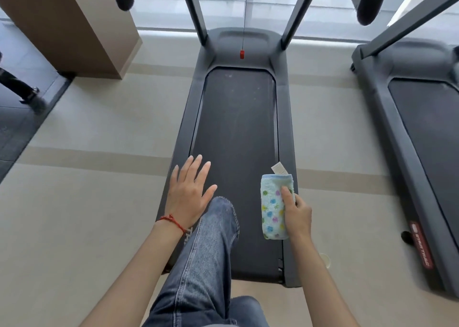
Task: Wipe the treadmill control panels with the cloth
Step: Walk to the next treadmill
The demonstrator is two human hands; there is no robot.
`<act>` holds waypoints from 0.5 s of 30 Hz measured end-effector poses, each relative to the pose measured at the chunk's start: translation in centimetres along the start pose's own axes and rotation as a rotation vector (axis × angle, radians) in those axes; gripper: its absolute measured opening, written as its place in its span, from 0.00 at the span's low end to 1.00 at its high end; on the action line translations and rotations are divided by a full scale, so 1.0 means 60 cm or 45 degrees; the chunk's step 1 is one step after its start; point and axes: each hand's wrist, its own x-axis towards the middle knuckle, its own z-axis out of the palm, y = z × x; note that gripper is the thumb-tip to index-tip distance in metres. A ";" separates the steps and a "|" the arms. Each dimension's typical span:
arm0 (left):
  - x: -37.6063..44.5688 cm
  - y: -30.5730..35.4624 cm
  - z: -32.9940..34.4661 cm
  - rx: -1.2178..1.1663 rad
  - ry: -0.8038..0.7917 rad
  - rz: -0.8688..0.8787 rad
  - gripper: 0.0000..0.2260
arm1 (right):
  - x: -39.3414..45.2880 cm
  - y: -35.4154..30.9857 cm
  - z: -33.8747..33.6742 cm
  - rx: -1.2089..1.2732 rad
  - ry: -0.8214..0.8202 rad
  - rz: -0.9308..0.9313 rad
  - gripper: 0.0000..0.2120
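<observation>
Cloth (274, 207), folded, sits lower right of centre, gripped in the right hand (296, 213); the left hand (190, 192) hangs spread, fingers straight. Judging by this, the approach is underway: stepping onto the treadmill (238, 118) toward control panels above the frame.

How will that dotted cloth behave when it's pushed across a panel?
Probably soft and floppy: the cloth is folded over on itself in the right hand, thumb pressing its looped pile. Likely light, held by a one-handed grip. Its terry texture should drag, not slip.
</observation>
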 end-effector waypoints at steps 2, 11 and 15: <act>0.060 -0.015 0.001 -0.007 -0.015 0.014 0.24 | 0.044 -0.035 0.019 0.004 0.013 0.020 0.14; 0.326 -0.068 -0.079 -0.023 -0.069 0.101 0.24 | 0.183 -0.268 0.088 0.012 0.086 0.088 0.14; 0.410 -0.073 -0.135 -0.055 -0.013 0.116 0.24 | 0.211 -0.361 0.093 0.037 0.097 0.076 0.14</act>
